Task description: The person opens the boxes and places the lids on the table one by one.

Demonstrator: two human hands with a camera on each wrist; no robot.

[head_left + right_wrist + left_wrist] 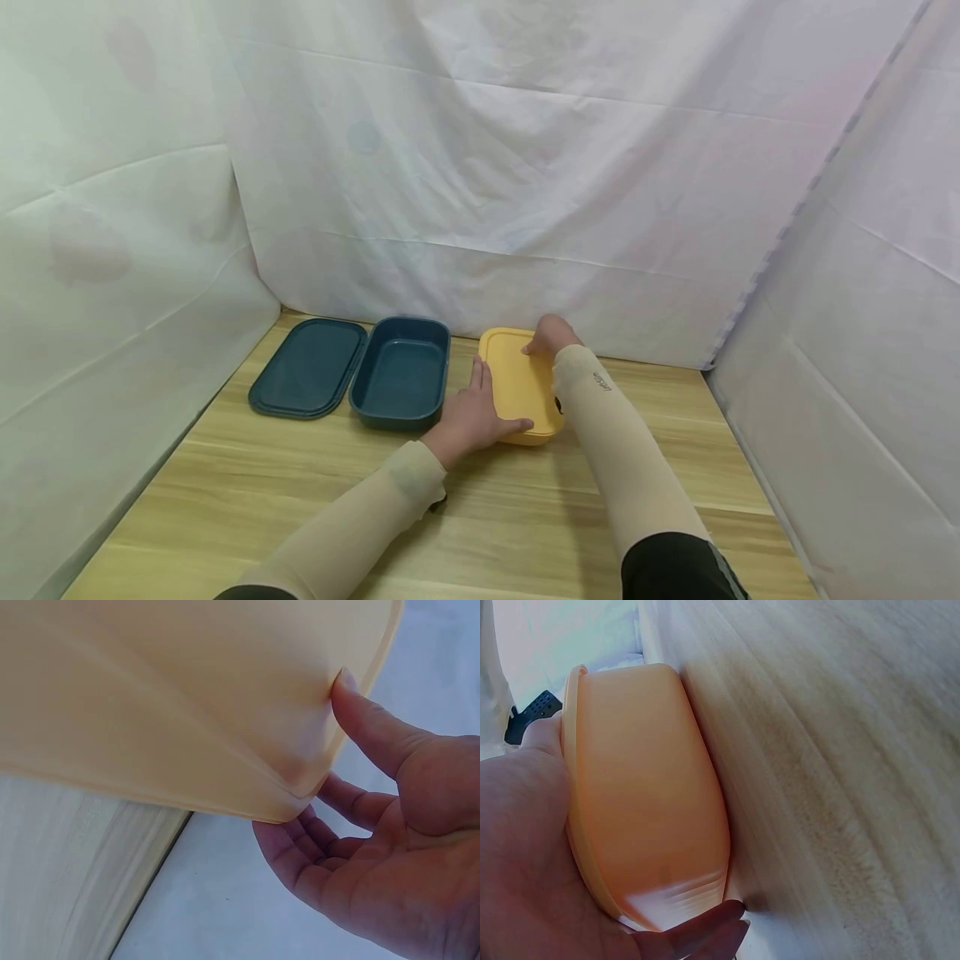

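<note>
A yellow lidded container (517,383) sits on the wooden table, its lid (187,690) over the box. My left hand (468,421) braces the near left corner. Its thumb lies across the lid's near edge and its straight fingers run along the left side, touching the yellow wall (645,780). At the far right corner, my right hand (390,855) pinches the lid, thumb pressing on top and curled fingers under the rim. The lid dips beneath that thumb (360,712). In the head view, the right sleeve covers part of the container's right side.
Left of the yellow container stands an uncovered dark blue box (401,371). Its flat dark blue lid (309,367) lies on the table (480,533) beside it. White cloth (487,167) hangs behind and along both sides, close to the table's far edge.
</note>
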